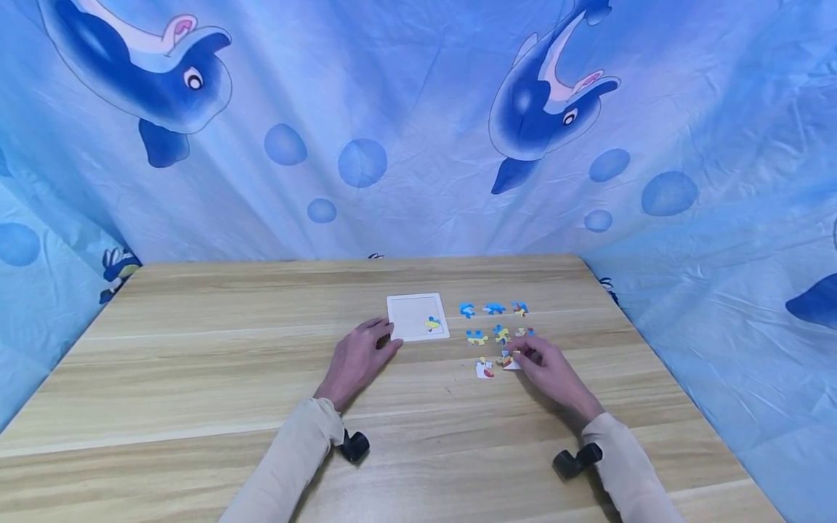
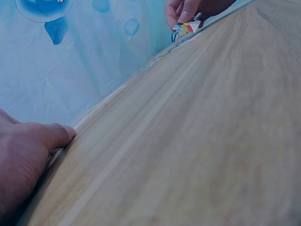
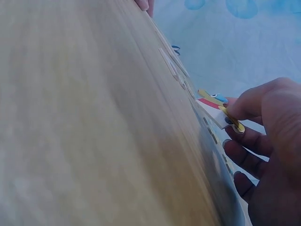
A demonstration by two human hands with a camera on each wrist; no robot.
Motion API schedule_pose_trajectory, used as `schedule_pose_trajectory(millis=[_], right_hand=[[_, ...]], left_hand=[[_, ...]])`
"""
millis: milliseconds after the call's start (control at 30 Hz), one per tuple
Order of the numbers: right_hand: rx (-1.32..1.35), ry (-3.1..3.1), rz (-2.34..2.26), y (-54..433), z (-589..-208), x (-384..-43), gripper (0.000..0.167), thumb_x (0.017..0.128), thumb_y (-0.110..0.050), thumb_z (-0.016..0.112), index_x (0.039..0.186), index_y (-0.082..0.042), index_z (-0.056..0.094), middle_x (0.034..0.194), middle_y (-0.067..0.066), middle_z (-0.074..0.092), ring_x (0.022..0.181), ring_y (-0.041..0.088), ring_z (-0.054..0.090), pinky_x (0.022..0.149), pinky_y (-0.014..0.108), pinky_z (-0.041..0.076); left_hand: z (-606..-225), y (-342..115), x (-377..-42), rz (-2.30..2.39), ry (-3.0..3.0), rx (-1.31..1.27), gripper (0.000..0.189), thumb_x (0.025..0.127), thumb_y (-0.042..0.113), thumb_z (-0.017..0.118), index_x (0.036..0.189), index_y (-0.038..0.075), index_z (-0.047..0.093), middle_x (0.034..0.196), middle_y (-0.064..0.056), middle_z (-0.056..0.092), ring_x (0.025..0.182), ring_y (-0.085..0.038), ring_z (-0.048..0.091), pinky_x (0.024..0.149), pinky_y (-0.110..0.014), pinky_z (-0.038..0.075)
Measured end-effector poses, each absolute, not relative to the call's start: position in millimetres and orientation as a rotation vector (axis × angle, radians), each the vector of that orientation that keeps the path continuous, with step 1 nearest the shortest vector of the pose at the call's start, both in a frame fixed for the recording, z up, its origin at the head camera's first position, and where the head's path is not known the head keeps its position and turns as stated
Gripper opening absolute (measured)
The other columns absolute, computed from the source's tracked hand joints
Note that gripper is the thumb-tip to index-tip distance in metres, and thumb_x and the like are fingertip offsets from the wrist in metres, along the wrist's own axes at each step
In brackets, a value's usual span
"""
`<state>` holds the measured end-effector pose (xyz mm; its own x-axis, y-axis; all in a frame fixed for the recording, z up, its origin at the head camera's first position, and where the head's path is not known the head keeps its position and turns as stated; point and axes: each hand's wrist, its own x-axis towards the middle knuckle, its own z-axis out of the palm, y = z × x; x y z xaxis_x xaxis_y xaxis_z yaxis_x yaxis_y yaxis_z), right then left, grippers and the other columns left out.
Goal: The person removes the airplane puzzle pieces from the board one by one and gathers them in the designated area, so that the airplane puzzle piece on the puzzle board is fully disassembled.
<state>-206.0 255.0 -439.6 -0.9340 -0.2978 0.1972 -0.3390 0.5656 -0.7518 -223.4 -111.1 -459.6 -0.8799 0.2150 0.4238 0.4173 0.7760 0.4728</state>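
My right hand (image 1: 551, 374) pinches a jigsaw puzzle piece (image 3: 212, 112) between thumb and fingers. The piece is white, red and yellow with a bit of blue, and is tilted up in the right wrist view. A square white puzzle tray (image 1: 410, 311) lies left of the loose pieces, with one yellow and blue piece (image 1: 432, 324) in its lower right part. My left hand (image 1: 358, 361) rests on the table at the tray's lower left corner, its fingers and thumb touching the tray edge. The left wrist view shows only part of this hand, mainly the thumb (image 2: 56, 135).
Several loose puzzle pieces lie in rows right of the tray: blue ones (image 1: 494, 309) at the back, yellow and blue ones (image 1: 476, 337) in the middle, a white and red one (image 1: 484, 370) in front. A blue dolphin-print curtain (image 1: 418, 181) hangs behind the wooden table (image 1: 229, 349).
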Motion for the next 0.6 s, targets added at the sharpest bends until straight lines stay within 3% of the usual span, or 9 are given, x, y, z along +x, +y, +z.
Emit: schedule_pose_trajectory(millis=[600], right_hand=[[0.61, -2.733, 1.299, 264.4, -441.2, -201.1, 0.022, 0.099, 0.003, 0.063, 0.117, -0.006, 0.072, 0.116, 0.009, 0.069, 0.097, 0.021, 0.059, 0.08, 0.028, 0.051]], left_hand=[[-459.6, -111.5, -223.6, -0.808, -2.618, -0.492, 0.036, 0.097, 0.028, 0.076, 0.122, 0.003, 0.076, 0.13, -0.019, 0.069, 0.121, -0.036, 0.065, 0.092, -0.051, 0.057]])
